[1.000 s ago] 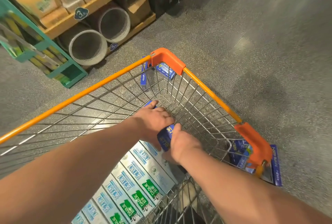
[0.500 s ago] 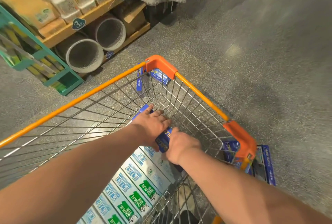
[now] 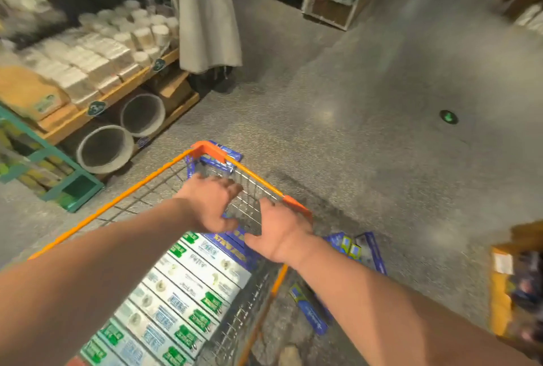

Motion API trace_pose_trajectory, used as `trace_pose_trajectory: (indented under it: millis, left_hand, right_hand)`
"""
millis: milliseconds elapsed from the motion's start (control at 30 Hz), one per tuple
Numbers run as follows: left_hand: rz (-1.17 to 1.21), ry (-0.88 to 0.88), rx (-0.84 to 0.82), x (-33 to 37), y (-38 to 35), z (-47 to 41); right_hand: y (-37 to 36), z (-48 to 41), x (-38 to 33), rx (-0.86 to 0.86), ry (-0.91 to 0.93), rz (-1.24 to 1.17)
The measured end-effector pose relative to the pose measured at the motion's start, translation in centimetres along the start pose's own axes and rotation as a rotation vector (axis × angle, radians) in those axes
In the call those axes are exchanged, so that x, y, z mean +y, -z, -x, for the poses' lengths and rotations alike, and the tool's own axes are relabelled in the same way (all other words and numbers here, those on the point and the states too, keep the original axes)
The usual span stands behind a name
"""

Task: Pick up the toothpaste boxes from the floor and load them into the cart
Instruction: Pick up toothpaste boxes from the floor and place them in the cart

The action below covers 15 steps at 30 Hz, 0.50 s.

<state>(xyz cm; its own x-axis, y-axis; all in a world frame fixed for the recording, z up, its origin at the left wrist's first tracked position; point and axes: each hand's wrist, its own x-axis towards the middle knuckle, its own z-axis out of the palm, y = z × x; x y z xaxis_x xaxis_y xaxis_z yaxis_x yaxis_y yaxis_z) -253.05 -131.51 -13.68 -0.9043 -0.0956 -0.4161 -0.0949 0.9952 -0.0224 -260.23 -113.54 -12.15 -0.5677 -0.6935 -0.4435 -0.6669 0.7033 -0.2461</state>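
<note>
Left hand point(image 3: 212, 204) spread wide, holding nothing, right hand point(image 3: 282, 233) wide beside it, blue toothpaste box point(image 3: 232, 241) just under both, inside the cart point(image 3: 132, 193)

Left hand point(image 3: 211, 204) and right hand point(image 3: 279, 233) lifted off blue box point(image 3: 235, 245), fingers now spread

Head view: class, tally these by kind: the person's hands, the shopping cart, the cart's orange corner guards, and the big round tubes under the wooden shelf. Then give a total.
Hands: 2, left hand and right hand
Cart: 1
Orange corner guards: 2
Round tubes: 2
Total: 7
</note>
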Motion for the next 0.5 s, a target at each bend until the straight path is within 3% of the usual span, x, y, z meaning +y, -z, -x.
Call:
trace_pose_trajectory:
  millis: [233, 500]
  left_hand:
    - [-0.066, -0.034, 0.121, 8.7, 8.5, 1.9]
    - [-0.114, -0.056, 0.13, 27.1, 12.7, 1.2]
  right_hand:
    - [5.5, 9.1, 8.1, 0.129, -0.035, -0.106]
    - [7.9, 20.9, 22.7, 0.23, -0.088, -0.108]
